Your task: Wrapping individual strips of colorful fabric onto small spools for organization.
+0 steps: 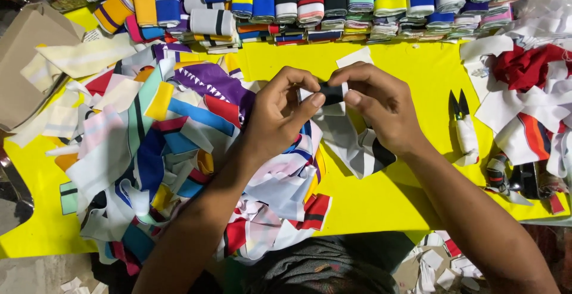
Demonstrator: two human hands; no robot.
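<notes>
Yellow table covering (381,204) fills the head view, and both hands meet over its middle. Left hand (277,115) and right hand (381,106) each pinch one end of a small black-and-white fabric strip (332,94), thumbs and forefingers closed tight on it, holding it just above the surface. Below the strip hangs more of the same kind of cloth, a grey, white and black striped piece (357,145) lying on the table under the right hand. To the left, under and beside the left forearm, sprawls a loose heap of coloured fabric scraps (155,151), purple, blue, red, yellow and white. Along the far edge runs a row of folded striped fabric bundles (310,2). Just right of the right hand lie small thread snips (462,121) with a white-wrapped handle, and further right another pile of white and red offcuts (524,79).
</notes>
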